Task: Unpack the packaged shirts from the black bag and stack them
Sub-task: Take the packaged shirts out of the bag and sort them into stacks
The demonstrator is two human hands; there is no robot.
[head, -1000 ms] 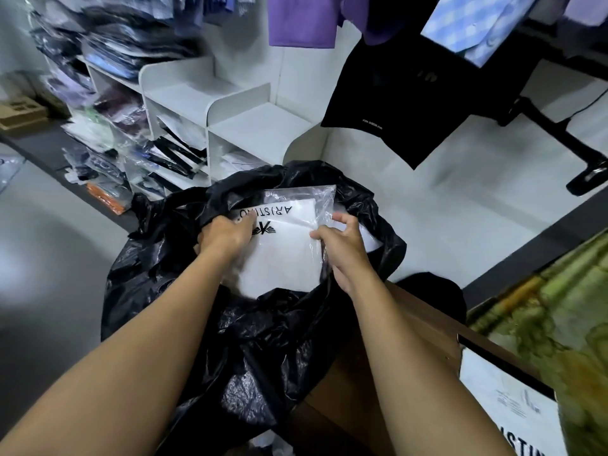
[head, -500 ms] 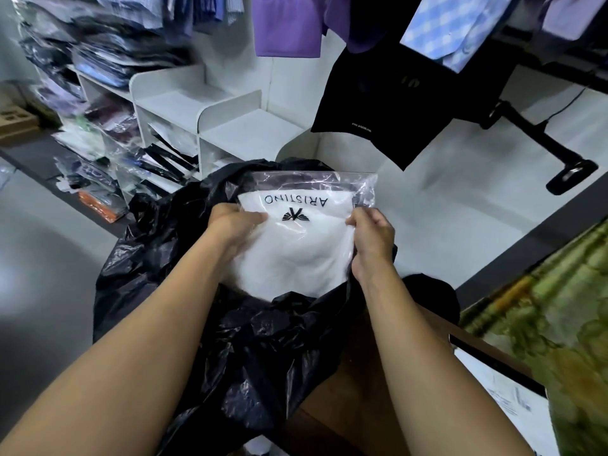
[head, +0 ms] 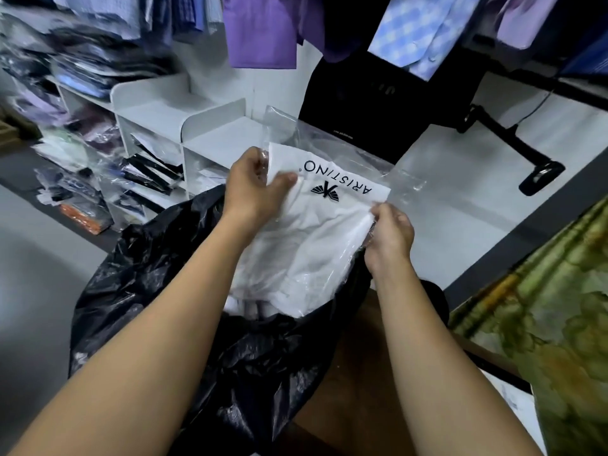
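Note:
A white packaged shirt in clear plastic, printed with a black ARISTINO logo, is held above the open mouth of the black bag. My left hand grips its upper left corner. My right hand pinches its right edge. The package is tilted, with its lower end still over the bag's opening. More white packaging shows inside the bag below it.
The bag leans against a brown wooden counter. White shelf units with several packaged shirts stand at the left. Shirts hang overhead. A green patterned cloth and a white package lie at the right.
Both hands have lifted the white packaged shirt higher out of the black bag and tilted it toward the right. Most of the package is now above the bag's rim.

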